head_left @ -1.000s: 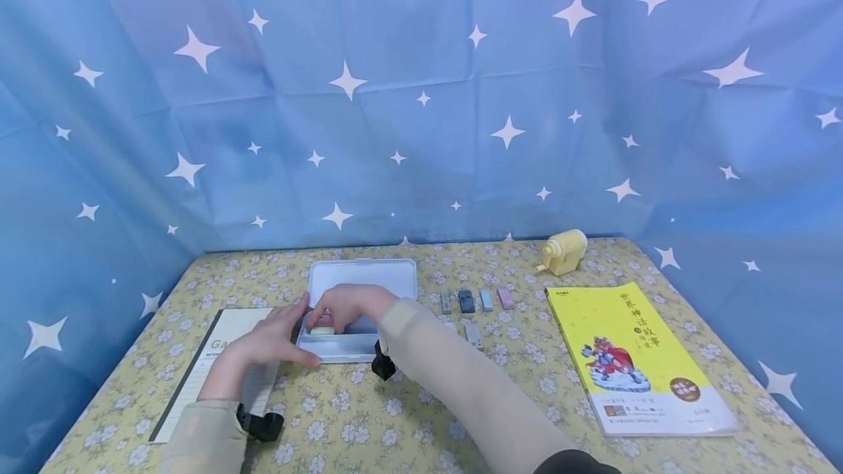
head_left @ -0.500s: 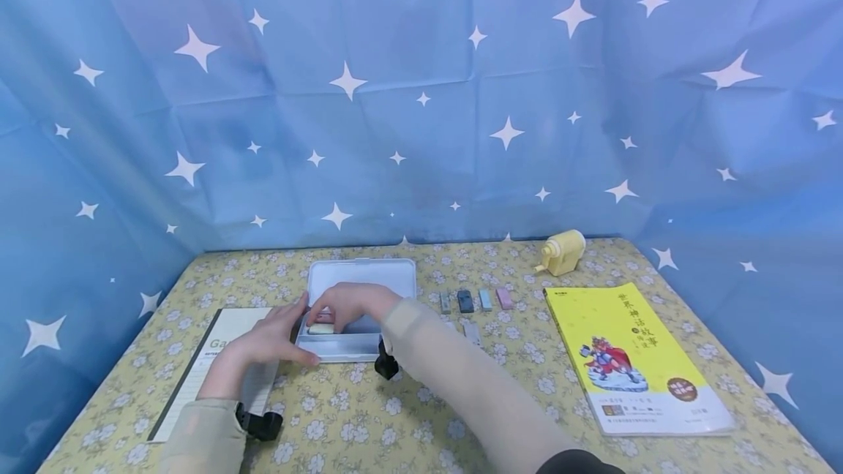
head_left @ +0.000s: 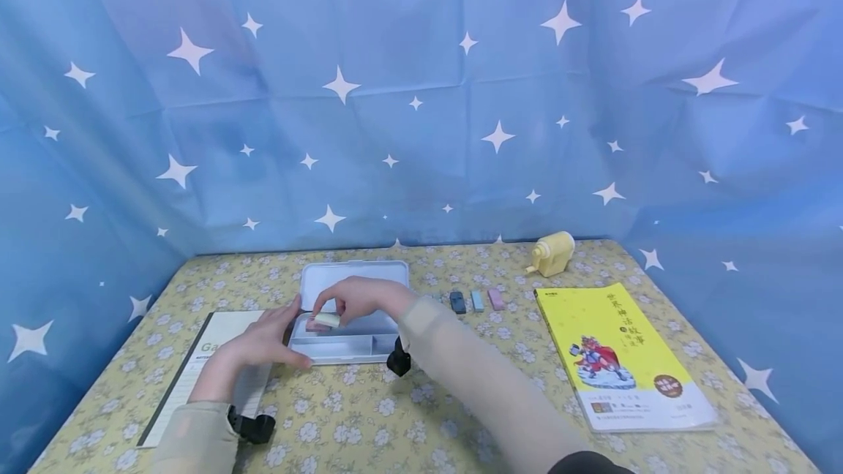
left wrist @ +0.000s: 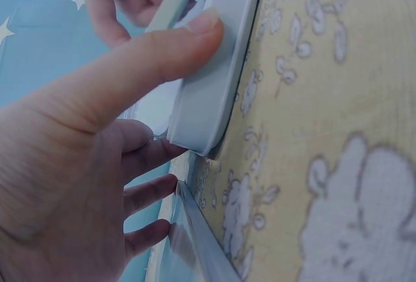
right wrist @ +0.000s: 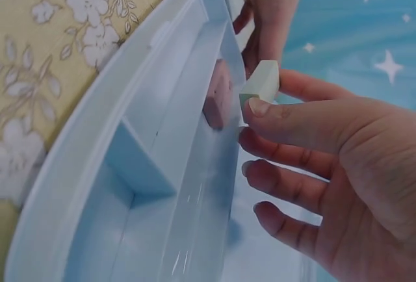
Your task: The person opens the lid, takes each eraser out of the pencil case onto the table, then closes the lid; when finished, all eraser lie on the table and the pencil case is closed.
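An open pale blue pencil case [head_left: 339, 348] lies on the table, its lid folded back. My left hand [head_left: 260, 339] grips its left end; in the left wrist view the thumb [left wrist: 195, 32] presses the front wall and the fingertips reach the side. Between thumb and index finger, my right hand [head_left: 358, 297] pinches a pale green eraser [right wrist: 261, 84], tilted above the rear compartment. The other right fingers are loosely bent. A pink eraser [right wrist: 220, 93] sits in that compartment's left end, below the pale green one.
A lined notebook [head_left: 197, 379] lies left, partly under my left arm. Several small blocks, including a dark one [head_left: 457, 302], a blue one [head_left: 477, 301] and a purple one [head_left: 495, 299], lie right of the case. Farther right are a yellow sharpener-like device [head_left: 552, 254] and a yellow book [head_left: 619, 357].
My right hand has lifted the pale green eraser slightly up and to the right, uncovering more of the pink one. My left hand keeps its place. The right sleeve now covers the grey blocks.
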`<state>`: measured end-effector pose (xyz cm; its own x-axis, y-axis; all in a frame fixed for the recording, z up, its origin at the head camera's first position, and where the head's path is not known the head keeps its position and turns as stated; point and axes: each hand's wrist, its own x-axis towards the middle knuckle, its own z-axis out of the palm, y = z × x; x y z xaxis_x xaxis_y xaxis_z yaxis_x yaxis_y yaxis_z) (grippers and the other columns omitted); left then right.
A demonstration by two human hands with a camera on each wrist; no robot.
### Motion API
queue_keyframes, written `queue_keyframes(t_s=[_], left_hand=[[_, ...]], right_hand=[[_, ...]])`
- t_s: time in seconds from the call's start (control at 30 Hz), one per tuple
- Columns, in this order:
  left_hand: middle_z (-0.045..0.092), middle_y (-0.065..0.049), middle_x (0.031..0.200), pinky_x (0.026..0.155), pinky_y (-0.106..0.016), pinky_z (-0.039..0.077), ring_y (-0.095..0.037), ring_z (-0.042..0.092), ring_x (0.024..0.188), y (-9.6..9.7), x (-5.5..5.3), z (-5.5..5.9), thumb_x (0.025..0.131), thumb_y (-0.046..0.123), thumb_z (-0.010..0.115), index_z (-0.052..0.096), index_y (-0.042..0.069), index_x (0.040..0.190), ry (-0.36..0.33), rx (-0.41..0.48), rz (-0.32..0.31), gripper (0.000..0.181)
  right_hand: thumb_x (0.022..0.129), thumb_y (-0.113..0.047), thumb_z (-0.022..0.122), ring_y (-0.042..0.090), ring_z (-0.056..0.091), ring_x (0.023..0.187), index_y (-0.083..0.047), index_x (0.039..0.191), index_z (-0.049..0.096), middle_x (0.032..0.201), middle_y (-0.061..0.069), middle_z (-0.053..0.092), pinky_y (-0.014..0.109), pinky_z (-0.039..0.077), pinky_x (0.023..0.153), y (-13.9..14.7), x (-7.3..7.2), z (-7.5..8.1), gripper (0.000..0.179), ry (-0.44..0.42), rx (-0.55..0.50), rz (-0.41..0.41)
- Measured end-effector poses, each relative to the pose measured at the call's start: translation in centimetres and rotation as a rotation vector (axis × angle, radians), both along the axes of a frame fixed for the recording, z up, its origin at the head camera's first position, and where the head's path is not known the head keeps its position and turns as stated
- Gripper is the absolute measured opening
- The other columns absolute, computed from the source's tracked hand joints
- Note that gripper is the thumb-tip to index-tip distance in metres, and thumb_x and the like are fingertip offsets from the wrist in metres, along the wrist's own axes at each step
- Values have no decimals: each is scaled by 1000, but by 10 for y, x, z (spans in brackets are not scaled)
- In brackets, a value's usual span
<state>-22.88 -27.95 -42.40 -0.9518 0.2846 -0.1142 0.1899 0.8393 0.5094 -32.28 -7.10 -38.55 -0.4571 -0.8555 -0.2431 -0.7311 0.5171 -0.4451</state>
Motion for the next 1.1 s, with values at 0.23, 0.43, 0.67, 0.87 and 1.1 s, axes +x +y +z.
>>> queue_keyframes(t_s=[0.23,0.43,0.67,0.87,1.1], left_hand=[[22,-28,154,98,-70,27,-51,23,135,0,0,0,66,52,84,13,-4,153,-4,4,4,126],[21,-28,154,97,-70,28,-51,23,135,0,0,0,65,52,84,11,-4,153,-10,5,0,127],[20,-29,154,98,-71,25,-53,20,135,0,0,0,65,51,84,11,-4,153,-14,-3,4,127],[19,-30,154,98,-72,24,-54,19,135,0,0,0,66,50,84,9,-4,153,-18,-2,-1,127],[17,-32,153,99,-72,22,-56,16,135,-1,0,0,67,50,84,8,-5,153,-19,2,-10,126]], right_hand=[[91,-6,67,8,56,77,-25,132,57,89,-7,60,23,44,65,17,-1,-1,47,6,-32,-14],[91,-9,69,5,56,80,-25,132,56,90,-9,59,22,46,67,40,1,-1,46,20,-86,-47],[93,-10,67,8,58,80,-20,136,53,97,-7,58,25,49,69,80,5,2,46,-46,-166,-120],[94,-7,63,17,62,84,-14,137,52,99,-3,59,29,51,70,121,11,-1,44,-113,-260,-188],[95,-7,61,16,56,75,-10,139,49,96,-1,60,33,47,67,169,23,-1,46,-114,-300,-274]])
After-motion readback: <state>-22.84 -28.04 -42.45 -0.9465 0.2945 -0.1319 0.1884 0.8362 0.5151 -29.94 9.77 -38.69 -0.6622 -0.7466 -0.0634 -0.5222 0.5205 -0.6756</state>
